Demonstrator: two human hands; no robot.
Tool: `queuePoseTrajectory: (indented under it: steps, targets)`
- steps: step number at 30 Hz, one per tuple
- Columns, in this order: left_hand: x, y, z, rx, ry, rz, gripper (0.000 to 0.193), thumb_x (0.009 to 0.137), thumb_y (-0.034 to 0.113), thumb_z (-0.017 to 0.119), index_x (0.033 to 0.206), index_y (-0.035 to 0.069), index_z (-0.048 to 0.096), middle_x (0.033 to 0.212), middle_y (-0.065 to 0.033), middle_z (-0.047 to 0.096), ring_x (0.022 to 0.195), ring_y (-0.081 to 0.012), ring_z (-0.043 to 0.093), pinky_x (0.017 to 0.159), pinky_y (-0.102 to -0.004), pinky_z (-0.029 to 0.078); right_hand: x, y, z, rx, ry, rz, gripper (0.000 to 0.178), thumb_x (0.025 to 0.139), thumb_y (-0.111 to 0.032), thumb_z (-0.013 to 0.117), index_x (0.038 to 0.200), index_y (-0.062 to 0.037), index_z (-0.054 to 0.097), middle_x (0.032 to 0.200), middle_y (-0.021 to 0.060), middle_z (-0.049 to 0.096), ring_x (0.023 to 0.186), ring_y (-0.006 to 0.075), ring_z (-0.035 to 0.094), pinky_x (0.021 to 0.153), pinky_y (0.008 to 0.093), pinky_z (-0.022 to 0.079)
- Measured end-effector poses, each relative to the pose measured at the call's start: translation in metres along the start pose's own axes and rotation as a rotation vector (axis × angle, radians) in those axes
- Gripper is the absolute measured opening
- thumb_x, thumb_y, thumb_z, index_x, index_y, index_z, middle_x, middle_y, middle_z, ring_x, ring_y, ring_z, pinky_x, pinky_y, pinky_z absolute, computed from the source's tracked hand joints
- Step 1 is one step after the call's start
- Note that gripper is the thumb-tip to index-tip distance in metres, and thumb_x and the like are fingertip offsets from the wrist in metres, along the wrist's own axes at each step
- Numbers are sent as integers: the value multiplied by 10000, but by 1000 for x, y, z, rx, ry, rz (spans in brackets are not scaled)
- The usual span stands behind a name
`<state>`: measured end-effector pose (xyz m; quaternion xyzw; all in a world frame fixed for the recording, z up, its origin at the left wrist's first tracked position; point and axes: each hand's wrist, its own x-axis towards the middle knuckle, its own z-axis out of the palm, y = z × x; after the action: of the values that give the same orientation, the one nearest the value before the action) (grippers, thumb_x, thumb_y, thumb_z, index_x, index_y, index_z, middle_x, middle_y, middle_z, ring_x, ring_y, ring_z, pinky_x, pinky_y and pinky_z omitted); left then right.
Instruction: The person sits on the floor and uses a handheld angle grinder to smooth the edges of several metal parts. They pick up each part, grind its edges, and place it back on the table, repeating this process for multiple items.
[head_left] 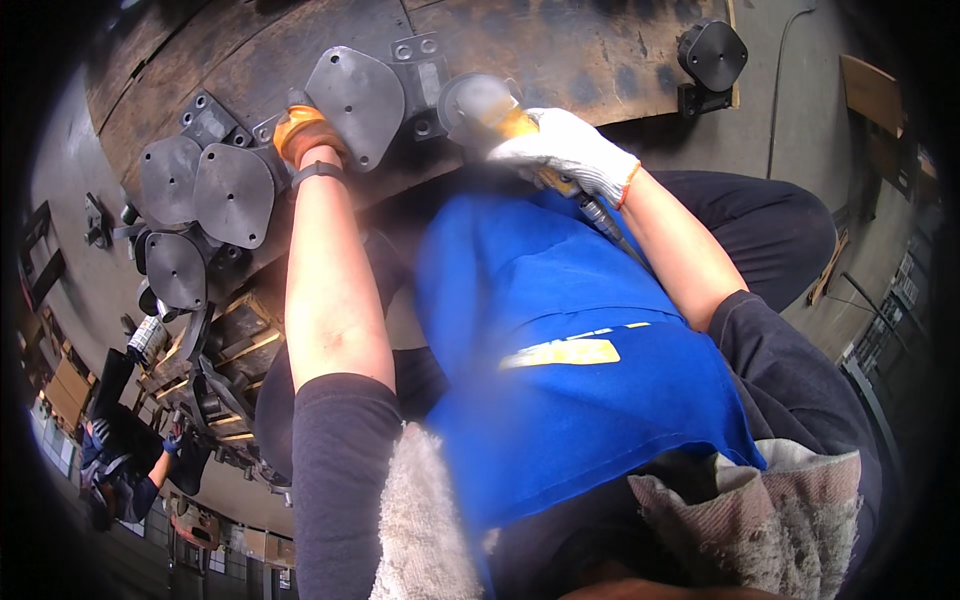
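My left hand [309, 136], in an orange-palmed glove, is closed on the left edge of a dark metal bracket with a rounded, diamond-shaped plate [357, 105]. The plate has small holes and faces up, tilted on the wooden table. My right hand [565, 150], in a white knit glove, grips a yellow angle grinder [518, 124]. The grinder's round disc [478, 108] looks blurred and lies close to the bracket's right end, a flat piece with holes [424, 88]. Whether the disc touches the metal cannot be made out.
Several similar brackets [233, 195] crowd the table's left side, and one more [712, 58] stands at its right end. The scorched wooden tabletop [560, 50] extends behind. A hose [605, 215] trails from the grinder across my blue apron. Another person [120, 465] works at lower left.
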<state>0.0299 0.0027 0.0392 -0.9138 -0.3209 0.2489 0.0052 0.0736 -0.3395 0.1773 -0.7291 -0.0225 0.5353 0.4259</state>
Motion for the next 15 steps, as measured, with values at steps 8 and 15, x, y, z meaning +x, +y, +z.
queuePoseTrajectory:
  steps: [8,15]
  targets:
    - [4,-8,15,277,106,104,332,1016,293,502,1307,144,558,1148,-58,695,1066,-215,674,854,-351,540,2,-7,6,-203,24,-43,411,796,-395,809,944,-41,661,714,34,622,607,111,572,564,272,464]
    - [-5,3,-4,35,55,64,305,1033,220,461,1313,143,554,1152,-57,694,1030,-221,685,812,-353,553,3,-2,-5,-136,90,-38,436,777,-415,812,927,-36,657,696,35,618,583,117,572,558,275,466]
